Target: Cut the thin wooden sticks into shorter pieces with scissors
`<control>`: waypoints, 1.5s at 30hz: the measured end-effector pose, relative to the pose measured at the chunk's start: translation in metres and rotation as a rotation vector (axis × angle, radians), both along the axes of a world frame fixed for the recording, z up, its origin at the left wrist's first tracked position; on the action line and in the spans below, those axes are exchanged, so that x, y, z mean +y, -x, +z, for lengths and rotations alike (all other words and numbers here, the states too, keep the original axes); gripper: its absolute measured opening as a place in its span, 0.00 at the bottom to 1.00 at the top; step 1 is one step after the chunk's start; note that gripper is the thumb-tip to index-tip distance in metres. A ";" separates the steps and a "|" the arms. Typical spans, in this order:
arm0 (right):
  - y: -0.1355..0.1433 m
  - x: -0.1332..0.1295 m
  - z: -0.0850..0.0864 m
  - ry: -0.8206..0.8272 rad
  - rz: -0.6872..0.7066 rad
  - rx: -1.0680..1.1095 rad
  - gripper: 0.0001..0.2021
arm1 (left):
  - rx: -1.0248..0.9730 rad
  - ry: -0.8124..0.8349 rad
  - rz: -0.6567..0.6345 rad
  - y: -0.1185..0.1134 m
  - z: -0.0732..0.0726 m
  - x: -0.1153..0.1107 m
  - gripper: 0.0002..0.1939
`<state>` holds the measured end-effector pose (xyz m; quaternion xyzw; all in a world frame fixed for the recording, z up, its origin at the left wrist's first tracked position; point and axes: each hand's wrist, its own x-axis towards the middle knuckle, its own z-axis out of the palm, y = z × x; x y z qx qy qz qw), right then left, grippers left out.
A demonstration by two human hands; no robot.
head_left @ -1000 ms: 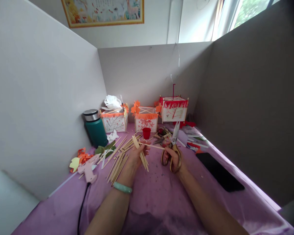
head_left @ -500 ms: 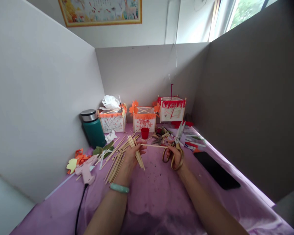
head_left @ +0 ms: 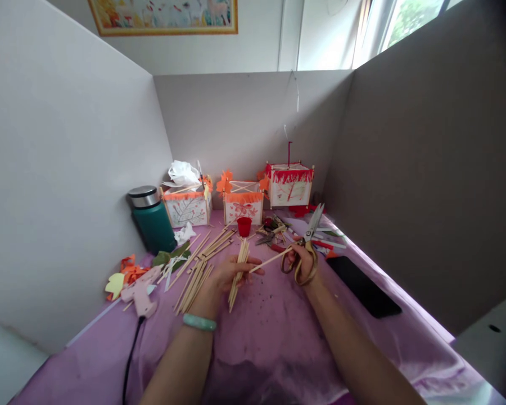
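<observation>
A bundle of thin wooden sticks (head_left: 238, 275) is gripped in my left hand (head_left: 227, 274), which wears a pale green bangle on its wrist. Gold-handled scissors (head_left: 312, 228) hang on my right hand (head_left: 302, 261), their blades pointing up and away from me. The same right hand pinches one end of a single wooden stick (head_left: 272, 259). That stick slants down to the left, its other end at my left fingertips. Beside my left forearm, more wooden sticks (head_left: 196, 287) lie in loose piles on the purple cloth (head_left: 270, 337).
Paper lanterns with orange (head_left: 243, 211) and red fringes (head_left: 290, 188) stand at the back. A red cup (head_left: 244, 226) sits before them. On the left are a green bottle (head_left: 154, 225) and a pink glue gun (head_left: 141, 295); on the right lies a black phone (head_left: 365, 287).
My left hand has lowered slightly and turned the bundle more upright. The single stick, level before, now slopes from my right fingers down to my left. The whole view has shifted a little.
</observation>
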<state>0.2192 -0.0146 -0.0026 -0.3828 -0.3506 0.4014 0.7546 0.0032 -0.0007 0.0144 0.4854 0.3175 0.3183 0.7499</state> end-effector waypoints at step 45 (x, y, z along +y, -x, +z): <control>0.006 -0.021 -0.015 0.205 -0.198 -1.671 0.19 | -0.171 0.169 0.344 -0.006 0.000 0.009 0.11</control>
